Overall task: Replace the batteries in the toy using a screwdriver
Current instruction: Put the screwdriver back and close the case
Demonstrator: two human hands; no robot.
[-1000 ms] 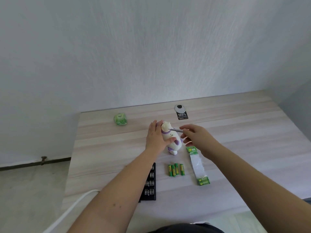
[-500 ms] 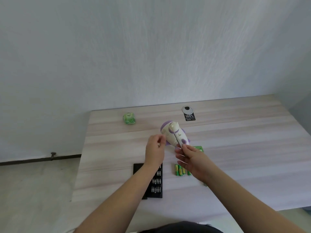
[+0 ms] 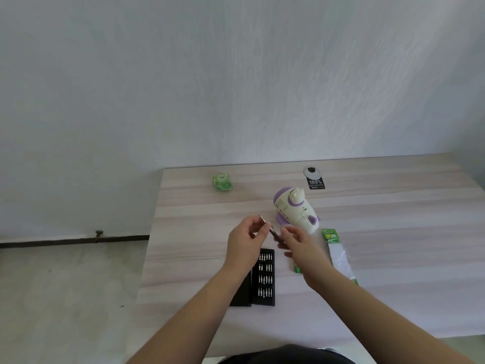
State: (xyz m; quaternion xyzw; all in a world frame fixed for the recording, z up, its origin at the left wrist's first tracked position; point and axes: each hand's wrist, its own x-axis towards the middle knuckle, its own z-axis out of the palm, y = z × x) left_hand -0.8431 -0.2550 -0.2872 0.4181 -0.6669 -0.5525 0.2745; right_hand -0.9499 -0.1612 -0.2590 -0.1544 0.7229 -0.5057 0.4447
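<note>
A pale wood-grain counter (image 3: 393,206) meets a white wall. At the white-and-purple plastic toy's (image 3: 295,210) seven o'clock, both hands pinch a thin metal screwdriver (image 3: 269,228): left hand (image 3: 246,241) curled round its tip end, right hand (image 3: 298,240) fingers loosely curled at its handle.

The scene is lit evenly by soft, diffuse daylight, cool in tone; its source cannot be placed with certainty, though the right side seems slightly brighter. Only faint shadows are cast on the table (image 3: 380,298), and no glare is seen. The wall (image 3: 236,74) is smeared into streaks, and fine detail is softened throughout, as on the left hand (image 3: 246,243) and right hand (image 3: 299,243). Wide-angle distortion is evident: the table edges are bent and splayed towards the corners of the frame.
</note>
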